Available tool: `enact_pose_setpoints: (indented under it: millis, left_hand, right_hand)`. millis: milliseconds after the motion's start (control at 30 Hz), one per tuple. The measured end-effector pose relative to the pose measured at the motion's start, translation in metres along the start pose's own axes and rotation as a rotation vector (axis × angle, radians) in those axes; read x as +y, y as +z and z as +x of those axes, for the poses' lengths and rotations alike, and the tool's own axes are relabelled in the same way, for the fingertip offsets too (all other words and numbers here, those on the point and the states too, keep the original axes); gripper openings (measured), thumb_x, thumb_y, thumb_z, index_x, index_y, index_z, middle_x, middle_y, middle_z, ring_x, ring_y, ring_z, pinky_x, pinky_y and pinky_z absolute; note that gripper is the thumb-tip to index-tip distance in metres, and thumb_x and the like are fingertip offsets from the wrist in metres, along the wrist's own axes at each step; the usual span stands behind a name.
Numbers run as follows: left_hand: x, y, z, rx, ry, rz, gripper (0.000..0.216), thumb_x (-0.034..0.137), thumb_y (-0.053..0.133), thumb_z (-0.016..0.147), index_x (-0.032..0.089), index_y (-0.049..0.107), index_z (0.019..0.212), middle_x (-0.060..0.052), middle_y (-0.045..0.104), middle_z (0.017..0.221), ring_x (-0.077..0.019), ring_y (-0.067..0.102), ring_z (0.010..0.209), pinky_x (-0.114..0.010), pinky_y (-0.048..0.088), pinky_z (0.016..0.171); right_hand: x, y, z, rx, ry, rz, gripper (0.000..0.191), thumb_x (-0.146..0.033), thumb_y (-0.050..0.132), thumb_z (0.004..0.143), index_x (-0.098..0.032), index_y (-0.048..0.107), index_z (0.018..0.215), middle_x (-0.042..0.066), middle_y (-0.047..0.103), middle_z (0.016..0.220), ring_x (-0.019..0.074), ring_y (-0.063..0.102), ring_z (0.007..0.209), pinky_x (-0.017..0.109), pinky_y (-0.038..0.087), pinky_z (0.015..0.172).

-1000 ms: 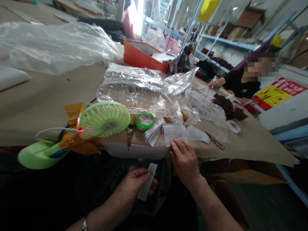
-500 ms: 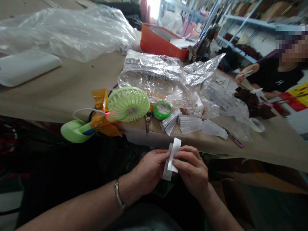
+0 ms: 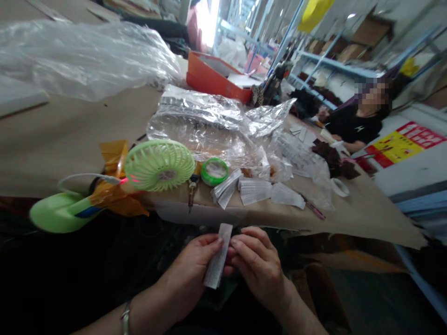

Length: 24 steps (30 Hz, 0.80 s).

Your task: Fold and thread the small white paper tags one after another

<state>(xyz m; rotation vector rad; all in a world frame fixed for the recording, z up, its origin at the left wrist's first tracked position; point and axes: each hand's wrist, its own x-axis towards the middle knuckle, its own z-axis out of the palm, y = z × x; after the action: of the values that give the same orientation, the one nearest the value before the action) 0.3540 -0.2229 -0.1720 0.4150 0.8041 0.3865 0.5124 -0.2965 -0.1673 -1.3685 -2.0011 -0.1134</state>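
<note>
Pale strip is pinched by L hand; R hand is curled alongside, grip can't be told. Prob. light, bendy; best held by edges.

A blown-out glare far beyond the hands is the brightest spot, with a pale haze about it. Nearer them, the clear plastic bag throws crinkled highlights; to their left, a small red glow tints the fan. Below the hands it is very dim — shadow swallows detail. The pale strip between them looks soft. Beyond, to their right, shelves lean with wide-angle distortion — and pixelation hides a co-worker's face.
</note>
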Motion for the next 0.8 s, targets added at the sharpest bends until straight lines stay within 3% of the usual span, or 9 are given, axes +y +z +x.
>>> enact_pose_setpoints:
  millis: [100,167,267,333,467,567,700,733,800]
  left_hand:
    - [0.000,-0.003,0.003,0.064,-0.029,0.081,0.018,0.025,0.068,0.077,0.010,0.065,0.085,-0.009,0.070,0.070,-0.0148,0.064,0.057,-0.025,0.052,0.056]
    - [-0.001,-0.006,0.004,0.077,-0.029,0.100,0.016,0.024,0.066,0.079,0.009,0.064,0.085,-0.008,0.070,0.069,-0.0148,0.064,0.057,-0.025,0.053,0.055]
    - [-0.006,-0.010,0.005,0.081,-0.031,0.102,0.016,0.024,0.065,0.079,0.009,0.064,0.084,-0.008,0.071,0.069,-0.0159,0.066,0.059,-0.025,0.053,0.055]
    - [-0.007,-0.012,0.004,0.094,-0.037,0.109,0.017,0.025,0.066,0.078,0.009,0.064,0.084,-0.009,0.071,0.069,-0.0168,0.066,0.060,-0.026,0.053,0.055]
    - [-0.004,-0.013,0.003,0.114,-0.033,0.149,0.018,0.026,0.066,0.079,0.009,0.064,0.085,-0.008,0.070,0.069,-0.0157,0.065,0.058,-0.024,0.053,0.053]
    - [0.001,-0.009,0.002,0.109,-0.020,0.178,0.015,0.024,0.063,0.081,0.009,0.064,0.085,-0.008,0.070,0.070,-0.0155,0.065,0.058,-0.025,0.053,0.055]
    - [0.004,-0.002,-0.001,0.058,-0.033,0.195,0.016,0.024,0.060,0.082,0.009,0.065,0.085,-0.009,0.069,0.071,-0.0149,0.064,0.057,-0.026,0.053,0.055]
    - [0.005,-0.001,-0.001,0.038,-0.037,0.179,0.016,0.024,0.061,0.082,0.008,0.066,0.085,-0.009,0.069,0.070,-0.0143,0.063,0.055,-0.026,0.052,0.054]
    - [0.005,0.000,-0.003,-0.033,-0.002,0.096,0.014,0.020,0.063,0.079,0.008,0.068,0.082,-0.007,0.068,0.068,-0.0123,0.061,0.054,-0.023,0.049,0.053]
  right_hand:
    - [0.039,-0.024,-0.005,0.098,0.212,-0.378,0.043,-0.021,0.051,0.089,-0.012,0.045,0.130,0.017,0.058,0.117,0.0285,0.047,0.116,0.050,0.044,0.095]
    - [0.063,-0.034,-0.011,0.047,0.365,-0.629,0.055,-0.036,0.054,0.088,-0.006,0.043,0.132,0.023,0.052,0.125,0.0363,0.042,0.120,0.057,0.039,0.095]
    - [0.081,-0.037,-0.022,-0.095,0.447,-0.752,0.049,-0.035,0.054,0.087,-0.009,0.049,0.128,0.020,0.053,0.129,0.0378,0.042,0.120,0.057,0.037,0.095]
    - [0.085,-0.036,-0.029,-0.076,0.431,-0.707,0.038,-0.028,0.052,0.088,-0.013,0.055,0.124,0.016,0.058,0.125,0.0344,0.045,0.117,0.054,0.038,0.095]
    - [0.091,-0.044,-0.037,0.124,0.349,-0.481,0.020,-0.022,0.052,0.089,-0.017,0.066,0.101,0.010,0.068,0.102,0.0250,0.059,0.100,0.045,0.045,0.090]
    - [0.088,-0.050,-0.035,0.205,0.341,-0.393,0.014,-0.020,0.052,0.089,-0.019,0.066,0.090,0.007,0.069,0.091,0.0200,0.064,0.088,0.038,0.051,0.082]
    - [0.046,-0.031,-0.016,0.356,0.269,-0.175,0.015,-0.013,0.057,0.085,-0.022,0.064,0.095,0.005,0.067,0.099,0.0211,0.063,0.098,0.043,0.051,0.086]
    - [0.030,-0.022,-0.010,0.343,0.201,-0.083,0.020,-0.010,0.058,0.083,-0.024,0.064,0.095,0.004,0.066,0.102,0.0225,0.061,0.103,0.044,0.051,0.088]
    - [0.002,-0.003,0.001,0.187,0.066,0.010,0.024,-0.007,0.060,0.081,-0.025,0.066,0.097,0.004,0.067,0.101,0.0233,0.059,0.106,0.043,0.051,0.087]
